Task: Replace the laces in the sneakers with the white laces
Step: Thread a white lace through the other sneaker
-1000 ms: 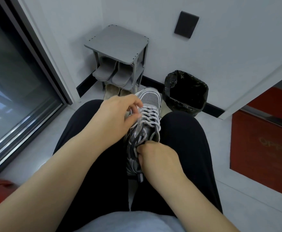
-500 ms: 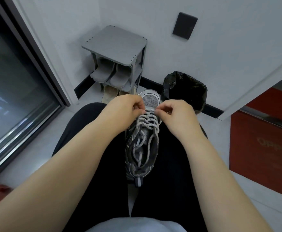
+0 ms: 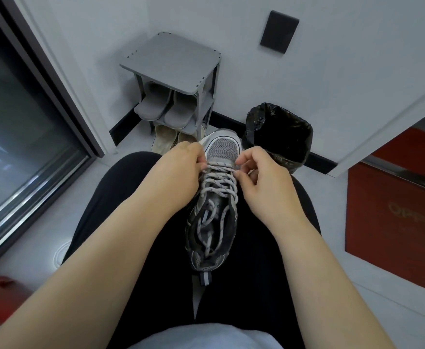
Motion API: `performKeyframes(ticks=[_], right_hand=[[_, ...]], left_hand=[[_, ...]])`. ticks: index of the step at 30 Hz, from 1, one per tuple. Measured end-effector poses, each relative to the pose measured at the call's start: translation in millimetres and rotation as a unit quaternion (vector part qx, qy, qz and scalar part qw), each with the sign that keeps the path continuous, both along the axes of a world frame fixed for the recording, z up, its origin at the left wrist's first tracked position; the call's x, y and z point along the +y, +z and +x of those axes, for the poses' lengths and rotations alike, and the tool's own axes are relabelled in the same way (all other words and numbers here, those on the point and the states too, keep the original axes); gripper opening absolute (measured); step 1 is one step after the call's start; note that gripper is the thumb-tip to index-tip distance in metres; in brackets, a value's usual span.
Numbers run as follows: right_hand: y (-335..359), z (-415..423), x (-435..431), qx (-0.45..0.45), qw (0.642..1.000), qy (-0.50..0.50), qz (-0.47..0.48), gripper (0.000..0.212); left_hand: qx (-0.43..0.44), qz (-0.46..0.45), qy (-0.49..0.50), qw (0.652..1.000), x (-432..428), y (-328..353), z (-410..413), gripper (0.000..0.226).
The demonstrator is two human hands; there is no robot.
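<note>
A grey and silver sneaker (image 3: 214,230) lies between my thighs with its toe pointing away from me. It is laced with a pale speckled lace (image 3: 219,183) whose loose ends lie inside the shoe opening. My left hand (image 3: 178,170) pinches the lace at the lowest eyelet row on the left side. My right hand (image 3: 259,172) pinches the same row on the right side, fingertips at the eyelet. No white laces are in view.
A small grey shoe rack (image 3: 173,79) with slippers stands against the wall ahead. A bin with a black bag (image 3: 279,132) sits just beyond the sneaker's toe. A glass door (image 3: 17,137) is at left, a red box (image 3: 395,217) at right.
My right hand left the heel end of the sneaker and came up to the toe end of the lacing. Both hands now pinch the lowest lace row.
</note>
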State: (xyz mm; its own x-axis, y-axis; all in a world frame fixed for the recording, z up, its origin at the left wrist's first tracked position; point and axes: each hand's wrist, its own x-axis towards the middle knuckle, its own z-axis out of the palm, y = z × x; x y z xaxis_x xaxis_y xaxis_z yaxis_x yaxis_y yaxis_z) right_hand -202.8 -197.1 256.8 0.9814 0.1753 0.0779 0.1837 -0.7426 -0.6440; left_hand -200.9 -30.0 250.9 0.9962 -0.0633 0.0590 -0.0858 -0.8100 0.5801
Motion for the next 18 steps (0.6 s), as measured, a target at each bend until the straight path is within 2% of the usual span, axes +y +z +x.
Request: performKeyframes(ticks=[7, 14, 18], right_hand=[[-0.5, 3.0, -1.4, -0.013, 1.0, 0.007, 0.006, 0.01], [-0.8, 8.0, 1.7, 0.022, 0.999, 0.016, -0.03, 0.005], [-3.1, 4.8, 0.6, 0.017, 0.998, 0.008, -0.068, 0.009]], left_hand=[[-0.048, -0.045, -0.041, 0.997, 1.9, 5.4, -2.7, 0.003], [0.018, -0.023, -0.062, 0.998, 0.2, 7.5, -0.2, 0.013], [0.01, 0.011, -0.034, 0.999, 0.8, 3.5, -2.2, 0.017]])
